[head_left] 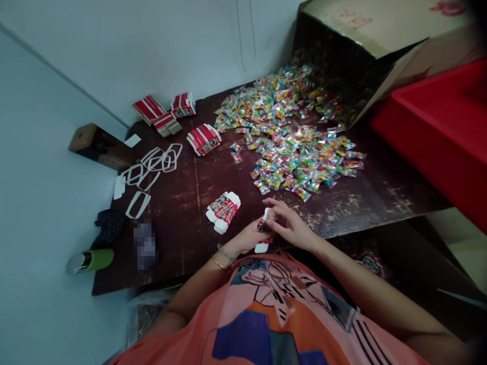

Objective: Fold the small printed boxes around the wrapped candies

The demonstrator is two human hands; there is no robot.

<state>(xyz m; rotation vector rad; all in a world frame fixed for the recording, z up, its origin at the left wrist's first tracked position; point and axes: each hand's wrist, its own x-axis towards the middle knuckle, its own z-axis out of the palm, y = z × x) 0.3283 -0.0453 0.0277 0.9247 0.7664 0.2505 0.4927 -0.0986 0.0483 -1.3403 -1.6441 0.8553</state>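
Note:
In front of my body, my left hand [251, 237] is wrapped around a small printed carton [261, 248], whose white flaps stick out above and below the fingers. My right hand [288, 224] comes in from the other side, its fingers bent onto the carton's upper flap. Most of the carton is hidden by the hands. Left of them, a flattened red printed carton [225, 209] with white flaps lies on the dark table [182, 213]. Beyond my hands spreads a big pile of small clear-wrapped colourful candies [300, 157].
Stacked flat cartons [204, 139] lie farther back, with more bundles behind. White band loops [154, 163] are scattered at left near a wooden box [101, 144]. A green bottle [97, 259] lies at the left edge. A cardboard box [399, 81] and red bin [437, 116] stand at right.

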